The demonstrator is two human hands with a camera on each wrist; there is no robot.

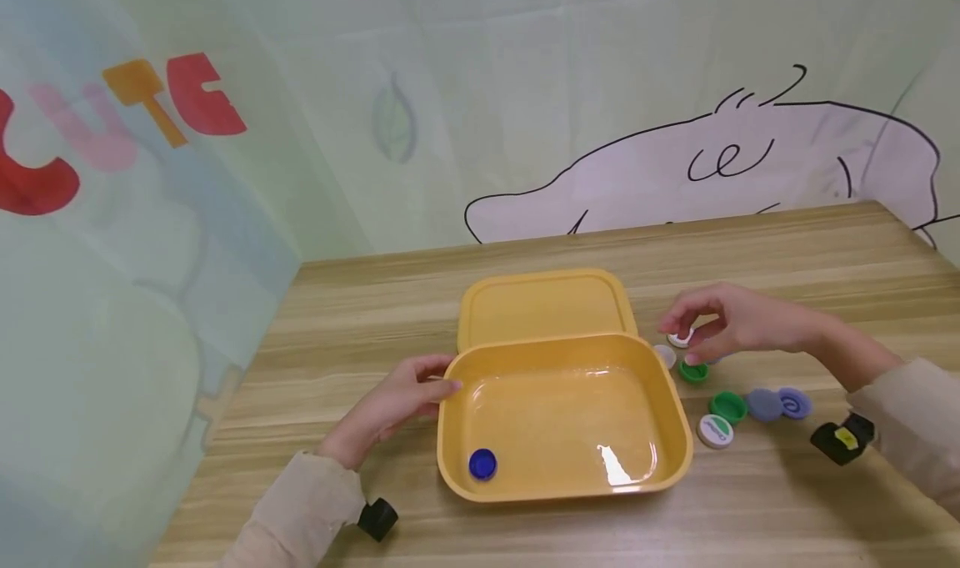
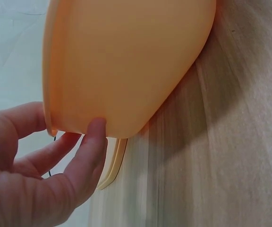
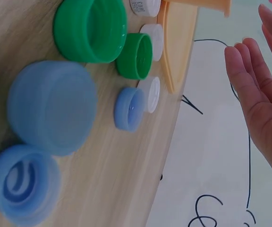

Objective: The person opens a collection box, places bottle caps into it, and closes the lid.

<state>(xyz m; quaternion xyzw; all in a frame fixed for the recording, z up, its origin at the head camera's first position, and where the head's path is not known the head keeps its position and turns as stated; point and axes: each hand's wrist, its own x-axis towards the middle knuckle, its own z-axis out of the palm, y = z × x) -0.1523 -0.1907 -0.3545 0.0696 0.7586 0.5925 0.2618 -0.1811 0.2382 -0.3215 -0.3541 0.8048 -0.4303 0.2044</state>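
With thumb over the rim and fingers on the outer wall, my left hand grips the left side of a yellow plastic box. A dark blue bottle cap lies in the box's near left corner. In the left wrist view, fingertips press the outer wall of the box. My right hand hovers right of the box over several caps, fingers loosely bent and holding nothing. Beneath it are a green cap and a white cap. The right wrist view shows the right hand raised apart from the caps.
A flat yellow lid lies behind the box, partly covered by it. Nearer on the right are another green cap, a light blue cap, an upturned blue cap and a printed white cap. A printed curtain hangs behind the wooden table.
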